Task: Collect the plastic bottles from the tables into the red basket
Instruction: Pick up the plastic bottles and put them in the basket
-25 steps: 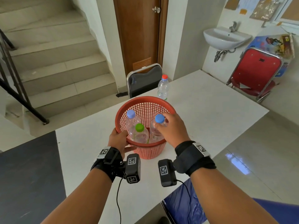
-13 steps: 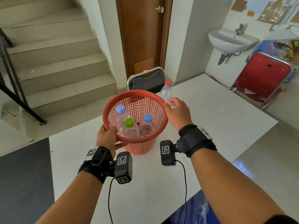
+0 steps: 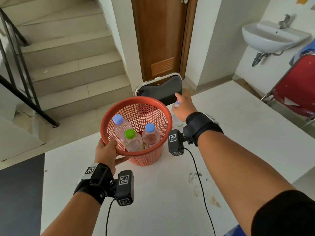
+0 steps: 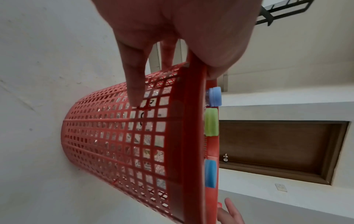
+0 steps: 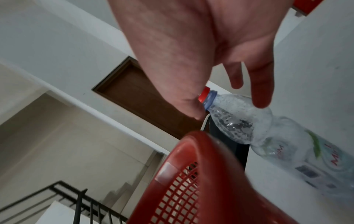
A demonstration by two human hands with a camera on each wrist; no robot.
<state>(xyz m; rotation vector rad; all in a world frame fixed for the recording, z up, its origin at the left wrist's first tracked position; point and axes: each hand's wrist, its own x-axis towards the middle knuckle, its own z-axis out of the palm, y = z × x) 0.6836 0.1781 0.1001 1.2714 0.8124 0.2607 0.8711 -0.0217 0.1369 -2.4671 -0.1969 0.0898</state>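
A clear, crinkled red-capped bottle [image 5: 283,136] stands just right of the round red mesh basket [image 3: 109,116] holding three bottles. Right hand [image 3: 185,106] hovers spread around its neck; left hand [image 3: 106,153] pinches the near rim on the white surface [image 3: 170,193].

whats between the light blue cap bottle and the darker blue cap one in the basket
The green-capped bottle stands between the light-blue-capped bottle and the darker-blue-capped bottle, slightly nearer the camera; the head view shows it.

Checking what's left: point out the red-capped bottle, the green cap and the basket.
red-capped bottle [image 5: 243,119], right wrist view, clear shoulder.
green cap [image 3: 130,133], head view, top face.
basket [image 3: 109,114], head view, left rim.
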